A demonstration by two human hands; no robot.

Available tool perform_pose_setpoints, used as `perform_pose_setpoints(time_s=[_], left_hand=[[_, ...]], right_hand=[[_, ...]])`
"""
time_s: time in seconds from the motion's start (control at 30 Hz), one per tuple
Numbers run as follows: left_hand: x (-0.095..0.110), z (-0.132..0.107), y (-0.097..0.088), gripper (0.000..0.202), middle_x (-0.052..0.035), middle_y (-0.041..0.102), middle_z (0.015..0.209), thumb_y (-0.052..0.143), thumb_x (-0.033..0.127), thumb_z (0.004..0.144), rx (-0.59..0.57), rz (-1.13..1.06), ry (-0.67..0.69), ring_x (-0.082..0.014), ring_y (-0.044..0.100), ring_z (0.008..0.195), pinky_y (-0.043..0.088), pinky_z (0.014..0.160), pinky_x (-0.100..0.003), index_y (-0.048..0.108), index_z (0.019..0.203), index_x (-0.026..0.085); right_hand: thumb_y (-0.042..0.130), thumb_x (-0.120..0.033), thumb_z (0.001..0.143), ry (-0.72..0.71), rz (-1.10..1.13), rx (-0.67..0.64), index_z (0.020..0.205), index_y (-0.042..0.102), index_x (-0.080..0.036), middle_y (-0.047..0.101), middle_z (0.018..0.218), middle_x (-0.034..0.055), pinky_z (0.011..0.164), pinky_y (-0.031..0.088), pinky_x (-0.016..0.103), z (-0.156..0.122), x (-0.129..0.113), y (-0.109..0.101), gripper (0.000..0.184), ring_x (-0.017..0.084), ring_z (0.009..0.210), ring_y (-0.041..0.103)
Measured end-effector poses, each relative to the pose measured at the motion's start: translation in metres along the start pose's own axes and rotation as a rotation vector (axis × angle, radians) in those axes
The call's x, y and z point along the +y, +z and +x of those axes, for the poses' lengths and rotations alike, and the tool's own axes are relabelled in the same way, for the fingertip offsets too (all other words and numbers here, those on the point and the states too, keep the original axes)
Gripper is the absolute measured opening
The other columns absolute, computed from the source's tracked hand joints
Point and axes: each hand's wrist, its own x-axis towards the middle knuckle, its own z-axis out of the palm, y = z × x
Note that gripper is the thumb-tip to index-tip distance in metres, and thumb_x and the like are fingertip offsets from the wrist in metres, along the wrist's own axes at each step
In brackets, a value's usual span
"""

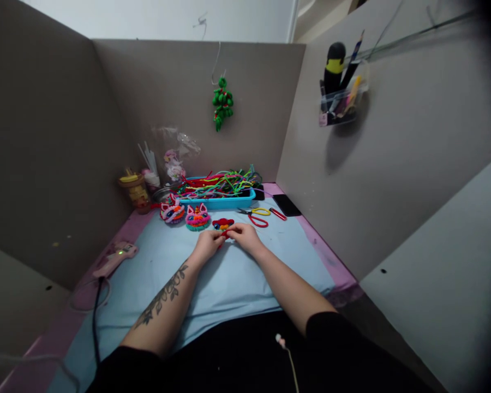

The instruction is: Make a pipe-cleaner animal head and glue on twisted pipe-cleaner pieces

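Note:
My left hand and my right hand meet over the blue cloth, fingers pinched on a small red fuzzy piece, which looks like pipe cleaner. Much of that piece is hidden by the fingers. Just beyond the fingertips lies a red, orange and yellow fuzzy figure with a dark blue eye. To its left sit two finished-looking fuzzy animal heads, a pink, orange and teal one and a striped one, both with pointed ears.
A blue tray of colourful pipe cleaners stands at the back. Scissors, a red tool and a black phone lie right. A pink glue gun with a cord lies left. Partition walls enclose the table; a pen holder hangs right.

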Motion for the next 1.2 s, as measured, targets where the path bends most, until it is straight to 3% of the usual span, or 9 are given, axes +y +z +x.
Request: perform_pose_setpoints(time_s=[0.1, 0.17, 0.33, 0.47, 0.6, 0.73, 0.97, 1.2], left_hand=[[0.003, 0.002, -0.002, 0.011, 0.0008, 0.056, 0.044, 0.069, 0.027, 0.060, 0.033, -0.025, -0.025, -0.0108, 0.044, 0.042, 0.029, 0.043, -0.021, 0.071, 0.063, 0.017], [0.006, 0.004, -0.002, 0.019, -0.0008, 0.060, 0.049, 0.069, 0.029, 0.060, 0.049, -0.143, -0.078, -0.0117, 0.049, 0.046, 0.035, 0.046, -0.021, 0.072, 0.074, 0.015], [0.011, 0.005, 0.004, 0.041, -0.0072, 0.069, 0.076, 0.075, 0.029, 0.057, 0.090, -0.519, -0.164, -0.0124, 0.059, 0.060, 0.047, 0.061, -0.025, 0.067, 0.092, 0.011], [0.011, 0.002, 0.014, 0.041, -0.0047, 0.067, 0.065, 0.078, 0.030, 0.052, 0.082, -0.446, -0.151, -0.0131, 0.059, 0.057, 0.045, 0.058, -0.024, 0.067, 0.086, 0.011], [0.012, 0.001, 0.020, 0.036, -0.0027, 0.064, 0.058, 0.074, 0.044, 0.056, 0.111, -0.461, -0.164, -0.0119, 0.055, 0.051, 0.044, 0.055, -0.024, 0.065, 0.070, 0.012], [0.015, 0.001, 0.018, 0.035, -0.0008, 0.062, 0.058, 0.073, 0.047, 0.058, 0.143, -0.470, -0.155, -0.0099, 0.053, 0.051, 0.044, 0.054, -0.022, 0.063, 0.062, 0.014], [0.016, 0.002, 0.017, 0.030, -0.0008, 0.062, 0.060, 0.071, 0.042, 0.061, 0.225, -0.432, -0.094, -0.0110, 0.055, 0.055, 0.044, 0.051, -0.021, 0.066, 0.070, 0.013], [0.015, 0.002, 0.011, 0.039, -0.0025, 0.064, 0.064, 0.074, 0.044, 0.057, 0.278, -0.470, -0.128, -0.0133, 0.058, 0.058, 0.043, 0.050, -0.021, 0.067, 0.081, 0.013]], right_hand=[[0.065, -0.030, 0.065, -0.024, -0.091, 0.031, 0.061, 0.068, -0.018, 0.060, 0.051, -0.0017, 0.051, 0.038, 0.023, -0.001, 0.000, -0.002, 0.012, 0.011, 0.050, 0.050], [0.065, -0.032, 0.065, 0.004, -0.079, 0.063, 0.059, 0.066, -0.018, 0.057, 0.047, -0.0024, 0.049, 0.037, 0.023, 0.000, -0.001, -0.004, 0.016, 0.011, 0.047, 0.049], [0.066, -0.038, 0.064, 0.160, 0.190, 0.164, 0.066, 0.063, -0.016, 0.059, 0.049, -0.0007, 0.048, 0.042, 0.024, 0.004, 0.000, -0.002, 0.023, 0.012, 0.046, 0.053], [0.069, -0.040, 0.060, 0.191, 0.335, 0.242, 0.065, 0.061, -0.016, 0.060, 0.051, -0.0003, 0.050, 0.044, 0.025, 0.004, 0.000, 0.006, 0.026, 0.012, 0.047, 0.054], [0.072, -0.042, 0.057, 0.206, 0.421, 0.203, 0.064, 0.061, -0.016, 0.060, 0.050, -0.0001, 0.050, 0.044, 0.025, 0.001, -0.005, 0.015, 0.030, 0.012, 0.046, 0.053], [0.073, -0.044, 0.055, 0.232, 0.478, 0.182, 0.063, 0.060, -0.016, 0.060, 0.050, -0.0005, 0.049, 0.043, 0.025, 0.000, -0.008, 0.018, 0.032, 0.011, 0.045, 0.053], [0.072, -0.041, 0.057, 0.240, 0.464, 0.153, 0.061, 0.058, -0.016, 0.057, 0.047, -0.0018, 0.044, 0.039, 0.021, -0.002, -0.006, 0.017, 0.029, 0.009, 0.042, 0.049], [0.071, -0.039, 0.059, 0.223, 0.403, 0.048, 0.059, 0.058, -0.016, 0.057, 0.046, -0.0021, 0.042, 0.037, 0.020, -0.005, -0.008, 0.017, 0.027, 0.008, 0.041, 0.049]])
